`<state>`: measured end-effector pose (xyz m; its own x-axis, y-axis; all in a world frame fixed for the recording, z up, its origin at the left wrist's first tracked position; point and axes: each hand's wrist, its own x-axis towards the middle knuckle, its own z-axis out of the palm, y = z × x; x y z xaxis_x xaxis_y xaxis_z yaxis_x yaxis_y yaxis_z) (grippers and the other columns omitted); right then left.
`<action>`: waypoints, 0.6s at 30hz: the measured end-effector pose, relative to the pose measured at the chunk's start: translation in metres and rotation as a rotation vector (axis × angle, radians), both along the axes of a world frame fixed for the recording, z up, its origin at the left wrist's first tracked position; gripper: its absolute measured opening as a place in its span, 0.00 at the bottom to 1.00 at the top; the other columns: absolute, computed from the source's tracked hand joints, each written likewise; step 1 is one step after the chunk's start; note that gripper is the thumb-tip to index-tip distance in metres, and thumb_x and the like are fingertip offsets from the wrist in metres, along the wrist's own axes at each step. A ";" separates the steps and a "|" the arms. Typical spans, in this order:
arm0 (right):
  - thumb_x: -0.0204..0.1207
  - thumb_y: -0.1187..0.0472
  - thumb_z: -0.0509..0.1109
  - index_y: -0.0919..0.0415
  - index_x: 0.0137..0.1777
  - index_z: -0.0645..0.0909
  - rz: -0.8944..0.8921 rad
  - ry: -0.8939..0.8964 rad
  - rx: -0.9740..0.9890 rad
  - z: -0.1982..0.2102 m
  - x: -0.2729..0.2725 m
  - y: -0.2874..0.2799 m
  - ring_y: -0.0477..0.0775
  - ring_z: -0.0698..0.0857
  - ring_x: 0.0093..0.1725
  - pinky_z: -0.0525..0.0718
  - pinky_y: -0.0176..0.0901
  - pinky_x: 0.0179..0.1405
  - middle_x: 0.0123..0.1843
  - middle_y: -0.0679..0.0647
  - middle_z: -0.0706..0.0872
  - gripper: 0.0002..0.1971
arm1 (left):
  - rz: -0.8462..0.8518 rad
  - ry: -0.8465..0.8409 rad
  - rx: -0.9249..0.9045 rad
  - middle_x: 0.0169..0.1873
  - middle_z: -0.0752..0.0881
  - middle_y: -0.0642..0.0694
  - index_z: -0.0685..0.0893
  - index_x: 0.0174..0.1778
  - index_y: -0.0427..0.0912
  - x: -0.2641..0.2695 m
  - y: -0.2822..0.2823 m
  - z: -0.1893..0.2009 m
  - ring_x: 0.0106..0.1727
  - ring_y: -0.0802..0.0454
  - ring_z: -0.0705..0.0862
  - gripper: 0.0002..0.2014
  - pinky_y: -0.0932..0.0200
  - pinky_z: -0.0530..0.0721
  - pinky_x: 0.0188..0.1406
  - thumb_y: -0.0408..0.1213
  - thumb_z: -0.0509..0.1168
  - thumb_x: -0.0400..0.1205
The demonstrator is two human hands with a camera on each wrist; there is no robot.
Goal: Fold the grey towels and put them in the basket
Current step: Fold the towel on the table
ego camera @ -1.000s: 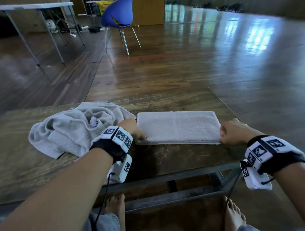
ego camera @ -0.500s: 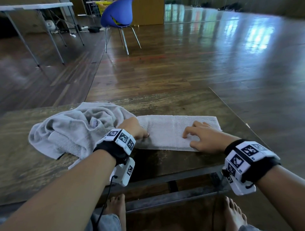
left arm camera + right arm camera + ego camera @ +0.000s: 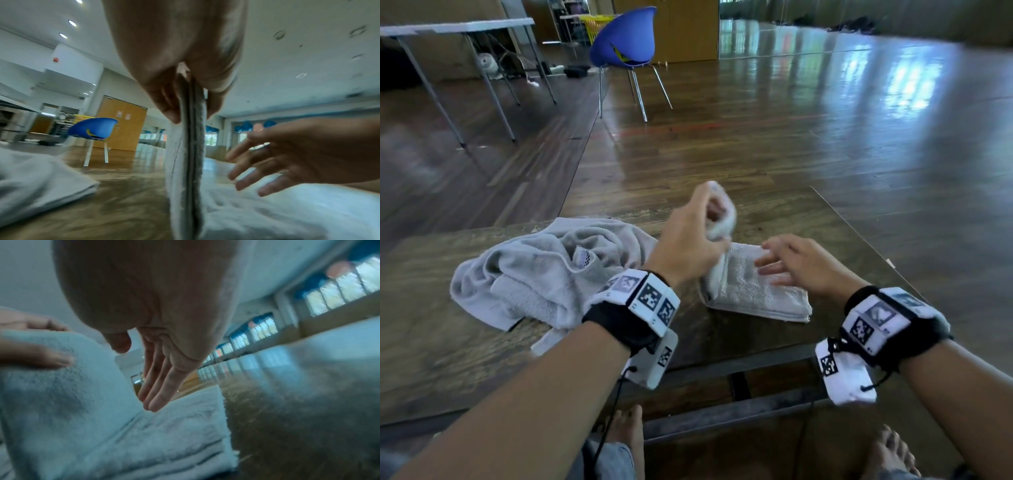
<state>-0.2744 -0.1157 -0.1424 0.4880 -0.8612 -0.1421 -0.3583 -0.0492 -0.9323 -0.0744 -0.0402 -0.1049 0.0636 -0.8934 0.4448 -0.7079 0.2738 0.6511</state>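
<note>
A half-folded grey towel (image 3: 753,291) lies on the wooden table (image 3: 431,342) in the head view. My left hand (image 3: 709,222) grips its left end and holds it raised upright above the rest. The left wrist view shows the lifted towel (image 3: 188,162) pinched between thumb and fingers (image 3: 170,112). My right hand (image 3: 784,260) hovers with straight fingers just over the flat part of the towel (image 3: 164,434); its fingers (image 3: 158,394) hold nothing. A second grey towel (image 3: 534,274) lies crumpled to the left. No basket is in view.
The table's front edge (image 3: 722,370) with a metal frame runs just below my wrists; my bare feet show under it. A blue chair (image 3: 626,44) and a white folding table (image 3: 458,27) stand far back on the wooden floor.
My left hand has lifted the towel's left end off the table and swung it up toward the right. My right hand moved left from the right end and now hovers over the flat part.
</note>
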 end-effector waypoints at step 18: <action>0.71 0.64 0.79 0.59 0.58 0.74 -0.296 0.380 -0.189 -0.016 -0.037 -0.029 0.52 0.89 0.44 0.88 0.49 0.40 0.45 0.51 0.86 0.20 | -0.256 -0.466 0.474 0.67 0.76 0.50 0.79 0.67 0.55 -0.020 -0.019 -0.050 0.68 0.50 0.75 0.26 0.43 0.76 0.70 0.51 0.76 0.73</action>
